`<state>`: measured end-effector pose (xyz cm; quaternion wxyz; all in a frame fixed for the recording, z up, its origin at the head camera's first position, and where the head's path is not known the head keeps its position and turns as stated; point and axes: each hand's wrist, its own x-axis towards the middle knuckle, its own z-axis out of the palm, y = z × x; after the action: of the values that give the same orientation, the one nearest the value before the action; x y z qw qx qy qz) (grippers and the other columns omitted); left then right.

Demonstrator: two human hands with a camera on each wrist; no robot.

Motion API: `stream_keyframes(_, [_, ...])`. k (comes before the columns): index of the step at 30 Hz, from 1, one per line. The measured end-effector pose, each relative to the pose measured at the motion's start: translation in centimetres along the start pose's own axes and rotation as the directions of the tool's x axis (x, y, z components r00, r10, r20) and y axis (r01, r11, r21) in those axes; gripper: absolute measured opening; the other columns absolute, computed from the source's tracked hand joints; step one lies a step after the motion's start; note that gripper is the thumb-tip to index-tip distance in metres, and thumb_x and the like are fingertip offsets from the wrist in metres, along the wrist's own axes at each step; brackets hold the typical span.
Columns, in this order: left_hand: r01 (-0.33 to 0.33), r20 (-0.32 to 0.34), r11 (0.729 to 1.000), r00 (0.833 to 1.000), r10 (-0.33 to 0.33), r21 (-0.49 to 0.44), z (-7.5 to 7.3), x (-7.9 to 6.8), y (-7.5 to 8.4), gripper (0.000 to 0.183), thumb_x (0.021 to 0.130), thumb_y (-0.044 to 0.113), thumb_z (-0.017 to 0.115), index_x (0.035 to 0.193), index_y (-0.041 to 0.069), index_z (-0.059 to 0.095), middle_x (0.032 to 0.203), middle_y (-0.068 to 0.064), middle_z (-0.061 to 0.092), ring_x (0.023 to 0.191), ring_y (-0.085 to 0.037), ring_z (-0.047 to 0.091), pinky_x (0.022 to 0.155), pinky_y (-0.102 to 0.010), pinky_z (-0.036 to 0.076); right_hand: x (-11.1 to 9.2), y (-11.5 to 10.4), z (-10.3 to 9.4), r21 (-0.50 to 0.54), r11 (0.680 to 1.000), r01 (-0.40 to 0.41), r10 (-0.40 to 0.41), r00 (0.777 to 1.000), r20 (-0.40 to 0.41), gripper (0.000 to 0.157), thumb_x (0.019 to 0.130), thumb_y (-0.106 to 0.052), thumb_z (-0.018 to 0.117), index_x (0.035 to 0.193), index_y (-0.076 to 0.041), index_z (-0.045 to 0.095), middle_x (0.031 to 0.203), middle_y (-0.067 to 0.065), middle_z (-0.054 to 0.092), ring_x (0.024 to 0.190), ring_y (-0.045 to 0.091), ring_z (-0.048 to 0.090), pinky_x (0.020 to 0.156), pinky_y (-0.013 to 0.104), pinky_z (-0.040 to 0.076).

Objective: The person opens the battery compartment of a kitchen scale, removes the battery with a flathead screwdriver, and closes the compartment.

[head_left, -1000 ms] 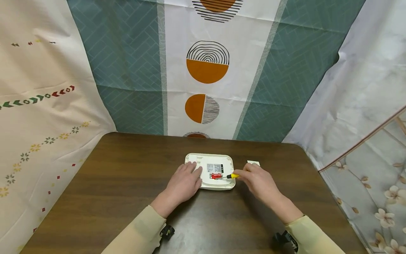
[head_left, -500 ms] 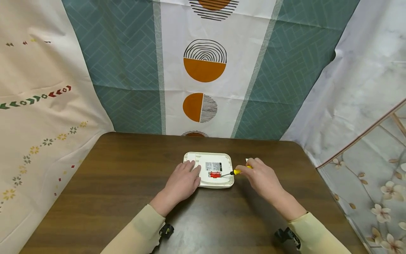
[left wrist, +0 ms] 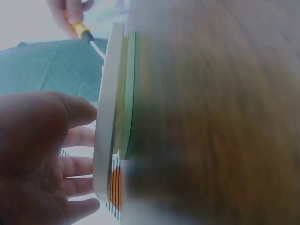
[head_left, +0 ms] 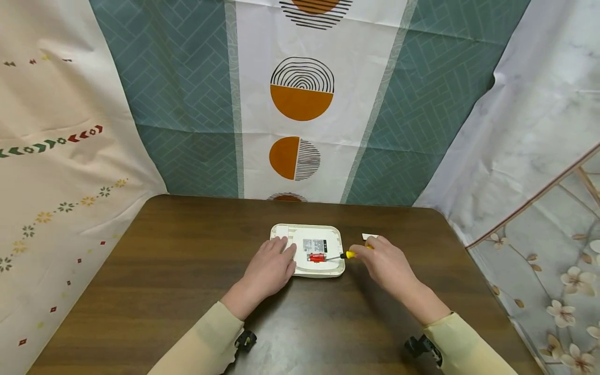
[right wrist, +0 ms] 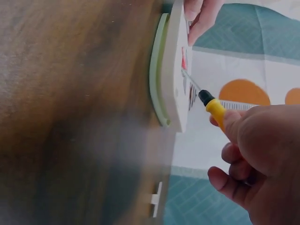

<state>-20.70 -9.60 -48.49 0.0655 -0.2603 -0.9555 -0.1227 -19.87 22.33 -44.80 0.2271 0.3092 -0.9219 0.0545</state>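
A white flat device with rounded corners (head_left: 304,272) lies on the table with its labelled underside up. Red batteries (head_left: 316,258) sit in a recess in it; their exact number is too small to tell. My left hand (head_left: 267,268) rests on the device's left part, its extended fingers seen along the edge in the left wrist view. My right hand (head_left: 389,265) holds a small screwdriver (right wrist: 213,108) by its yellow and black handle, between thumb and fingers. The screwdriver's metal tip reaches the right end of the red batteries (right wrist: 183,57), low and slanted.
A small white piece, perhaps a cover (head_left: 369,236), lies on the table just beyond my right hand. The brown wooden table (head_left: 187,250) ends at a patterned cloth (head_left: 300,172) behind. More cloth hangs at both sides.
The screwdriver has drawn back slightly to the right with my right hand, and more of its yellow handle shows. My left hand stays on the device. The head view has shifted a little.
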Motion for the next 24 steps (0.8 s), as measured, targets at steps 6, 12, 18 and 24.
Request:
stream_keyframes(6, [0.002, -0.004, 1.000, 1.000, -0.002, 0.005, 0.1, 0.0, 0.0, 0.045, 0.112, 0.026, 0.066, 0.150, 0.002, 0.066, 0.158, -0.027, 0.056, 0.149, -0.046, 0.050, 0.126, -0.057, 0.037, -0.8, 0.7, 0.8, 0.085, 0.994, -0.066, 0.063, 0.997, 0.041, 0.023, 0.096, -0.006, 0.086, 0.116, -0.015, 0.084, 0.087, -0.001, 0.064, 0.080, 0.022, 0.057, 0.073, 0.040, 0.054])
stream_keyframes(12, [-0.015, -0.026, 1.000, 1.000, 0.016, 0.011, 0.2, -0.1, 0.0, 0.044, 0.112, 0.025, 0.066, 0.149, 0.002, 0.067, 0.155, -0.028, 0.058, 0.146, -0.047, 0.053, 0.124, -0.058, 0.039, -1.5, 1.2, 1.3, 0.185, 0.966, -0.180, 0.160, 0.980, 0.117, 0.020, 0.102, -0.012, 0.081, 0.121, -0.015, 0.084, 0.091, -0.005, 0.065, 0.084, 0.022, 0.061, 0.075, 0.044, 0.056])
stream_keyframes(18, [-0.006, -0.018, 1.000, 1.000, 0.006, 0.009, 0.2, -0.1, 0.0, 0.045, 0.112, 0.027, 0.066, 0.149, 0.002, 0.067, 0.156, -0.027, 0.058, 0.147, -0.047, 0.052, 0.125, -0.057, 0.039, -1.8, 1.7, 1.6, 0.249, 0.930, -0.272, 0.224, 0.953, 0.203, 0.020, 0.106, -0.015, 0.076, 0.125, -0.015, 0.083, 0.112, 0.002, 0.077, 0.113, 0.038, 0.072, 0.099, 0.059, 0.058])
stream_keyframes(24, [-0.003, -0.014, 1.000, 1.000, 0.003, 0.010, 0.4, -0.2, -0.1, 0.045, 0.111, 0.027, 0.067, 0.150, 0.003, 0.067, 0.157, -0.027, 0.057, 0.147, -0.047, 0.052, 0.125, -0.057, 0.039, -1.8, 1.8, 1.5, 0.223, 0.937, -0.269, 0.219, 0.950, 0.223, 0.019, 0.107, -0.018, 0.075, 0.124, -0.018, 0.082, 0.106, -0.005, 0.074, 0.098, 0.024, 0.068, 0.088, 0.050, 0.058])
